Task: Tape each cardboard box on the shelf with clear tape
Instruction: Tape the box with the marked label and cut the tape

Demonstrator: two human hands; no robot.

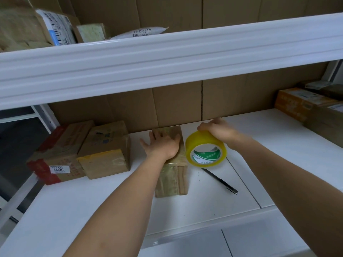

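I see soft, even, bright light, faint shadows, wide-angle bending at the edges, and slight overall blur.

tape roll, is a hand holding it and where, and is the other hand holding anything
The right hand grips the tape roll from above, fingers curled over its top outer rim. The left hand holds nothing; it presses flat on the narrow cardboard box.

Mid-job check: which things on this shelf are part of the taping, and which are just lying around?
In use: narrow box under the left hand; tape roll gripped by the right hand; two boxes at left.
Idle: pen; parcels on upper shelf.
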